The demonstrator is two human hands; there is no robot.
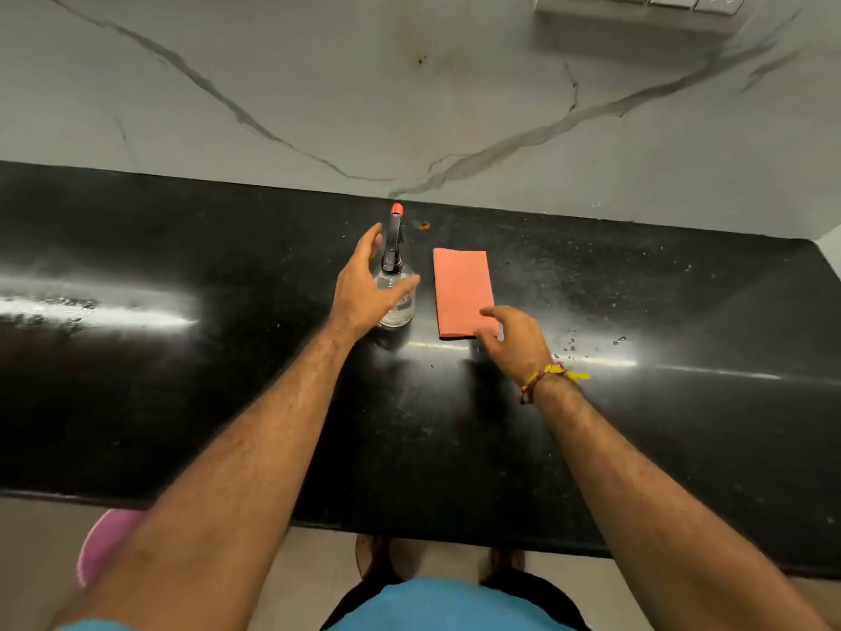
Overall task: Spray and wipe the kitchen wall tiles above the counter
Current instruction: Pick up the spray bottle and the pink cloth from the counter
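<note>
The spray bottle (395, 284) stands upright on the counter (182, 380) inside the spread left hand (364, 289), not yet gripped; the folded cloth (462, 291), long axis toward the wall tiles (318, 84), lies beneath the right hand's (514, 337) loosely curled fingers.

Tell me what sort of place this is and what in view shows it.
Most likely a home kitchen: a long black stone counter runs along a marble-look tiled wall with a bank of switches and sockets. A spray bottle and a folded cloth sit ready for cleaning.
</note>
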